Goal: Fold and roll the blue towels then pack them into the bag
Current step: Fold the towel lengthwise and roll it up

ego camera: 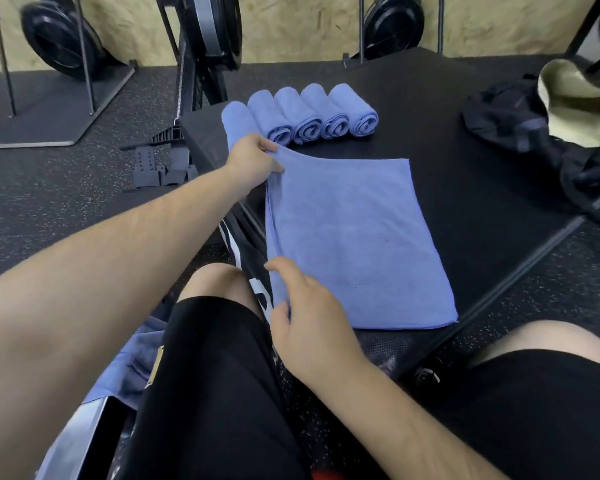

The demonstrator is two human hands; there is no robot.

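Observation:
A blue towel (354, 237) lies folded flat on the black platform (465, 188). My left hand (252, 161) pinches its far left corner. My right hand (309, 323) grips the near left edge, fingers curled round the cloth. Several rolled blue towels (312, 116) stand in a row just beyond the flat one. The black bag (520, 123) with a pale lining lies open at the far right of the platform.
More blue cloth (129, 368) lies low at the left beside my thigh. My knees in black shorts (205, 375) fill the foreground. A machine's footplate (160, 164) and stands rest on the speckled floor at the left.

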